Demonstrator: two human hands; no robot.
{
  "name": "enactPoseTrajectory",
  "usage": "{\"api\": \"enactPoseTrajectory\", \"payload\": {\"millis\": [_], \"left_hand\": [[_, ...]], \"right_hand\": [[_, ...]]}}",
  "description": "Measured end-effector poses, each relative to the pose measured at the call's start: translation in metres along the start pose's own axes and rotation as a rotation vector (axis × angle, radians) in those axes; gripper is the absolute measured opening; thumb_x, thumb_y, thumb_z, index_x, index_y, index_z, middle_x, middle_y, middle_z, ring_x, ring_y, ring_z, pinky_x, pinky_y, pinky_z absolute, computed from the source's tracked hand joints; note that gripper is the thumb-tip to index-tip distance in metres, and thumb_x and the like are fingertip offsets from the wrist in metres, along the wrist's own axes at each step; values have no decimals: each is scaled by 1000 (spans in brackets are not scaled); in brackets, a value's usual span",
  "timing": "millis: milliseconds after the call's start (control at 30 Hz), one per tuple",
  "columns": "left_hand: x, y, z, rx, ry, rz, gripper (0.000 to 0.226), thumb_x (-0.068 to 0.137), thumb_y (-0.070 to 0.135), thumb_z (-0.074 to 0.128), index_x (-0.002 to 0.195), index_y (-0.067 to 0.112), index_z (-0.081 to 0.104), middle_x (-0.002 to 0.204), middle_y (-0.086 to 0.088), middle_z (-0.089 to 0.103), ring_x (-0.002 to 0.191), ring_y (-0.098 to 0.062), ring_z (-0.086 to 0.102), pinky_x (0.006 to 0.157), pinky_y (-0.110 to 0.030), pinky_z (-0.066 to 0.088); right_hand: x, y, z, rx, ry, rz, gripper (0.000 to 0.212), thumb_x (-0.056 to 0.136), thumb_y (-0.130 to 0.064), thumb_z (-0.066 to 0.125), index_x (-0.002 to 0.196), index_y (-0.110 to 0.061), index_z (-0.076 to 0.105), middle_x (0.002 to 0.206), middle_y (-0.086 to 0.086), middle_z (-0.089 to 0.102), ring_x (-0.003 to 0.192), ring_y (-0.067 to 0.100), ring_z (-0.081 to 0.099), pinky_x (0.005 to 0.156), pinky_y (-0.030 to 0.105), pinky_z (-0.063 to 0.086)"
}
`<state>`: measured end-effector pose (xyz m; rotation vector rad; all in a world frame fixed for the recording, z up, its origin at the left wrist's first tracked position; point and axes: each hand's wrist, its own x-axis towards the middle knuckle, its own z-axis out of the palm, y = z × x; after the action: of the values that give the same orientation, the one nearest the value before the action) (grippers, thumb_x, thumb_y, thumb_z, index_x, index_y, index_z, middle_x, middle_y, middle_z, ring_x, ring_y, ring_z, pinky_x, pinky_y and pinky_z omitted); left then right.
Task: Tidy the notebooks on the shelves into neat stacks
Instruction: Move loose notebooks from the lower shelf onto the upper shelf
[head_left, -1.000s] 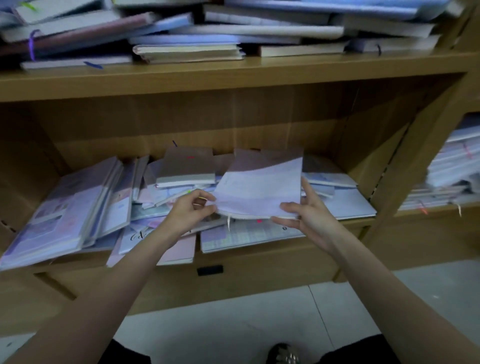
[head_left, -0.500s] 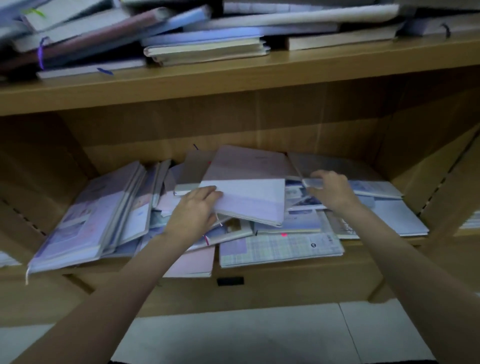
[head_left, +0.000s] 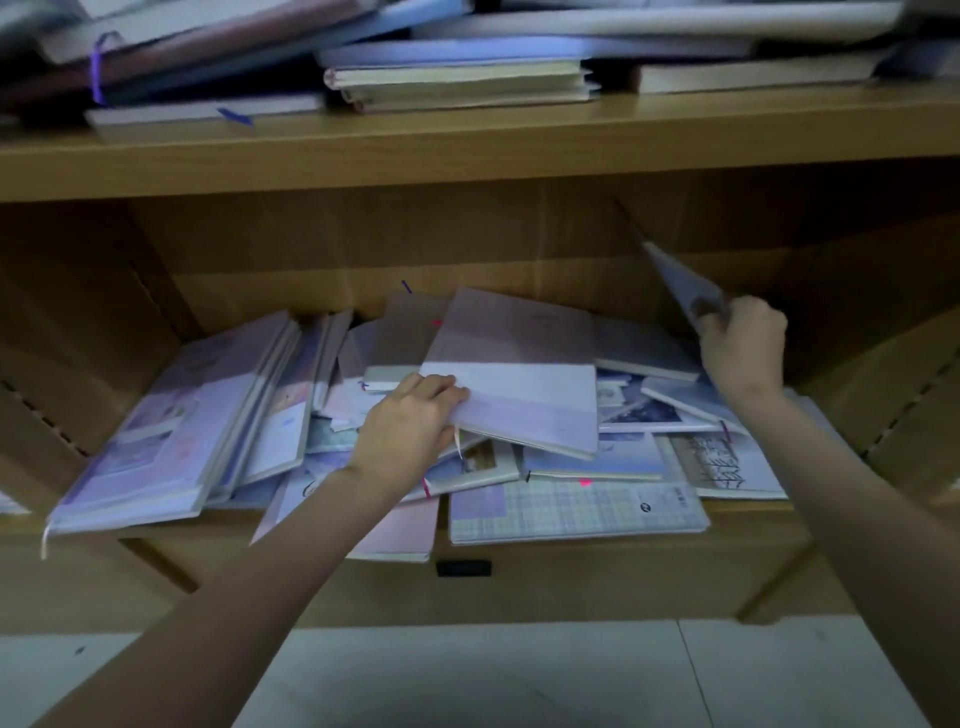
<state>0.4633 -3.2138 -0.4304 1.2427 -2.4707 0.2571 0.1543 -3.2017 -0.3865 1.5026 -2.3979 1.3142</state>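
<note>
A messy heap of pastel notebooks fills the lower shelf (head_left: 571, 582). On top of the heap lies a large lilac notebook (head_left: 524, 374), and my left hand (head_left: 410, 431) grips its near left corner. My right hand (head_left: 743, 348) pinches a thin pale notebook (head_left: 680, 280) and holds it tilted up on edge at the shelf's right side. A plaid notebook (head_left: 576, 509) lies at the front, overhanging the shelf edge. Several notebooks (head_left: 171, 421) lean in a slanted row on the left.
The upper shelf (head_left: 467, 150) carries more untidy notebooks (head_left: 457, 78), some sticking out over its edge. Wooden side panels close the compartment left and right. A pale tiled floor (head_left: 467, 675) lies below.
The lilac notebook was set down on the heap, with my left hand still on it. My right hand moved right, took a thin notebook and lifted it on edge. The view shifted left.
</note>
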Motion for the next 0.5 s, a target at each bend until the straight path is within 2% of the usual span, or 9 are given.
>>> {"api": "enactPoseTrajectory", "payload": {"millis": [67,100,167,233,267,333,400,467,500], "left_hand": [[-2,2,0,-95,-3,-30,53,61,-1,80,112,3,65,112,-18,64,100,-38,60,79,-46,55],[-4,3,0,-192,9,-70,55,68,1,77,121,3,59,119,-18,60,108,-38,55,86,-48,51],[-12,4,-2,-395,76,-255,70,77,10,74,138,8,40,134,-14,45,122,-31,43,99,-43,43],[-20,3,-7,-556,143,-443,88,75,19,76,145,11,23,142,-12,33,127,-24,38,100,-36,38],[-22,2,-9,-607,137,-486,91,74,21,77,146,12,21,143,-11,33,126,-23,40,99,-35,38],[-22,-2,-9,-634,55,-466,84,75,22,76,143,11,27,140,-10,39,122,-25,47,97,-35,41],[-18,-3,-9,-604,-4,-445,70,78,22,74,138,9,39,134,-12,46,120,-28,49,97,-35,42],[-11,-2,-9,-598,-6,-488,64,78,23,74,133,7,46,132,-14,48,118,-29,50,97,-33,40],[-8,-2,-9,-594,-2,-499,63,77,23,75,132,6,48,131,-15,49,117,-29,51,96,-32,40]], "right_hand": [[-15,-14,-14,161,25,-205,13,94,-7,52,83,-2,58,63,0,52,59,3,51,60,22,35],[-27,-20,-18,246,-26,-355,9,92,-6,54,86,-10,59,63,-11,52,59,-5,51,59,13,34],[-47,-19,-13,318,-244,-567,27,89,-2,57,104,-24,60,94,-18,64,86,-17,54,75,11,41],[-59,-4,2,166,-509,-647,44,89,1,57,112,-37,56,131,-14,48,129,1,37,101,29,35],[-63,4,9,119,-612,-598,50,89,4,55,111,-41,55,144,-11,34,140,12,21,103,33,32],[-71,12,14,251,-733,-352,60,90,11,48,114,-43,51,156,-4,12,145,16,-1,92,19,37],[-77,11,15,401,-797,-174,65,89,16,45,116,-43,47,158,0,1,145,13,-4,81,21,41],[-79,15,18,469,-834,-84,61,87,9,55,116,-45,47,159,2,-1,145,12,-3,88,31,39],[-81,14,18,519,-853,-10,59,83,-2,66,120,-44,45,159,0,-1,145,13,1,93,26,40]]}}
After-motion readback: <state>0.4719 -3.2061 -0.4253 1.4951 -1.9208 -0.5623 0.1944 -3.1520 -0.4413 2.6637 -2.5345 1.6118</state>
